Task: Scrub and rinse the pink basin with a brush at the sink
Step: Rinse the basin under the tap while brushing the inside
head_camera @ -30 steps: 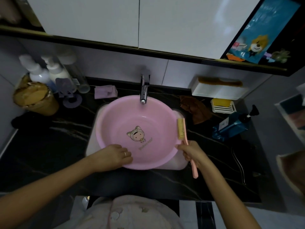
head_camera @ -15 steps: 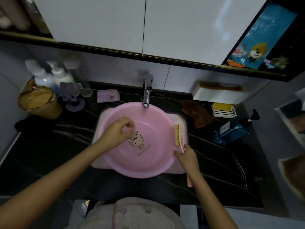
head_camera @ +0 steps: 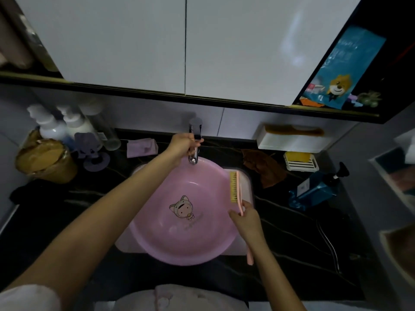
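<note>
Overhead, the pink basin [head_camera: 157, 234] sits in the white sink [head_camera: 246, 182], its round rim overhanging the sink's near edge and covering most of it, so only the sink's corners show. A cartoon print [head_camera: 182, 208] of a small figure in a cat hood marks the basin's floor.

The left hand [head_camera: 182, 143] reaches across the basin to the chrome faucet [head_camera: 193, 158] at the back, fingers curled over its top and closed round it; the spout points down just inside the basin's far rim. The right hand [head_camera: 246, 219] is at the basin's right edge and pinches the brush [head_camera: 234, 187] by its pink handle between thumb and fingers. The brush head lies along the right rim with its yellow bristles turned inward toward the basin, while the handle's tail sticks out below the wrist, over the near right corner of the sink.

All this rests in a black, veined countertop [head_camera: 292, 234]. To the left stand two white pump bottles [head_camera: 50, 127], a tan-topped jar [head_camera: 46, 161] and a purple holder [head_camera: 92, 152], with a folded lavender cloth [head_camera: 141, 147] nearer the faucet. To the right lie a crumpled brown cloth [head_camera: 266, 168], a soap dish [head_camera: 301, 161] with a yellow bar, and a blue pump bottle [head_camera: 314, 191] tipped on its side. A comb [head_camera: 294, 131] lies on a white box against the wall – above it all hang white cabinet doors [head_camera: 134, 41].
</note>
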Tool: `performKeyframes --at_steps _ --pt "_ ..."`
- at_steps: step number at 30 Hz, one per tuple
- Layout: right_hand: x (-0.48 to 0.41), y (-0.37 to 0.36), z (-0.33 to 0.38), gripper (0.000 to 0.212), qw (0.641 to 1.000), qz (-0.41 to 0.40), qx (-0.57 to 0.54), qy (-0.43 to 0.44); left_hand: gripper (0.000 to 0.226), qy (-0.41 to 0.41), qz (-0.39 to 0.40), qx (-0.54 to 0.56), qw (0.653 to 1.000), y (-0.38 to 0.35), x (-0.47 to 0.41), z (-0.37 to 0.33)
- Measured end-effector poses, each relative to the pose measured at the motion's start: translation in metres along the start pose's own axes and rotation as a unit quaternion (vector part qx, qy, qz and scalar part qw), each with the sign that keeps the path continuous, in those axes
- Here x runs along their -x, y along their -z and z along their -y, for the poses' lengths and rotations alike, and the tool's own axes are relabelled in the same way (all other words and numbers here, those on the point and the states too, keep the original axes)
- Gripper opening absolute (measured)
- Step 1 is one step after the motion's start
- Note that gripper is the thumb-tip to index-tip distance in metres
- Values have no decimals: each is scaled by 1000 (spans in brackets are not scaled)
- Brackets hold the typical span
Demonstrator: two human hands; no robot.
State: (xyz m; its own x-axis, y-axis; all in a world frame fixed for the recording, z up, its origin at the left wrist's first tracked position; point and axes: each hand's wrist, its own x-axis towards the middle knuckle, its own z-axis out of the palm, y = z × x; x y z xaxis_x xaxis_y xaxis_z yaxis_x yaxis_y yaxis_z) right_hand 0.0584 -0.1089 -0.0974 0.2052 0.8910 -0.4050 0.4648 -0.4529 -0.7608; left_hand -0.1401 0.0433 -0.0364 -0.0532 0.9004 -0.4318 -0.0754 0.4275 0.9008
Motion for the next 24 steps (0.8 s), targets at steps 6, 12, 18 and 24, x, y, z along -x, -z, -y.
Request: performKeyframes --at_steps 6,12,18,24 --pt "-21 -13 13 38 998 7 -57 -15 19 0 -11 2 1000 0 -11 5" --pt "-30 -13 22 44 998 16 -63 2 37 -24 -11 -7 1000 2 -21 9" --pt "-25 -15 23 39 998 19 -59 4 16 -40 4 -35 999 3 -24 8" --pt "-20 -18 26 36 998 25 -62 -4 29 -65 13 -26 997 4 -29 7"
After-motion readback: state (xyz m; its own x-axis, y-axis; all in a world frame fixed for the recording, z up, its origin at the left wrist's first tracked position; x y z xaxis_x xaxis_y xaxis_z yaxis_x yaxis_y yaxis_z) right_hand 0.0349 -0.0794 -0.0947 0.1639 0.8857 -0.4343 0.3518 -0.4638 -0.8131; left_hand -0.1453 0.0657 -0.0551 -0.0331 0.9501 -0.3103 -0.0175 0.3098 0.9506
